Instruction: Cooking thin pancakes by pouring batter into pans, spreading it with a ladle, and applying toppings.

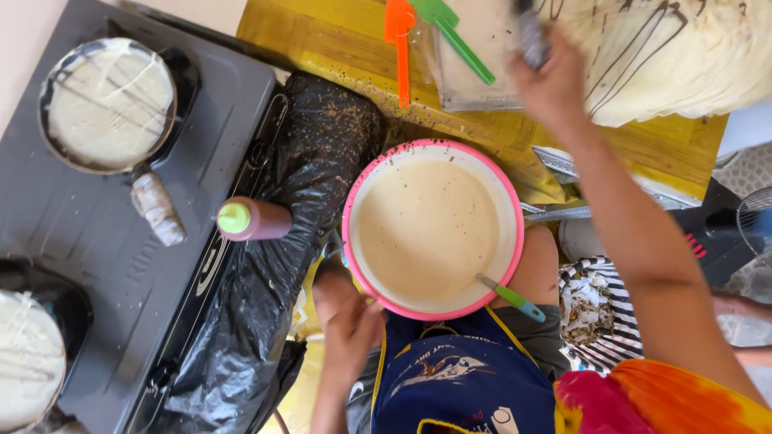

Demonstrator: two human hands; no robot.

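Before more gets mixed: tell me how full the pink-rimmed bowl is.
Well filled. Pale batter spreads nearly across the pink-rimmed bowl, leaving white inner wall above it; a green-handled utensil dips in at the edge. Depth cannot be told.

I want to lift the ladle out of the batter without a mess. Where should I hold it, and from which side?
Grip the ladle by its green and blue handle, which sticks out over the pink bowl's rim near the lap. Come from that near side: the head is sunk in batter, and only the handle looks dry. The left hand is nearest.

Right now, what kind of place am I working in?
Probably a small crepe-making stall or home kitchen: a two-burner stove with pans of thin crepes, a pink-rimmed bowl of batter, and a stack of cooked crepes.
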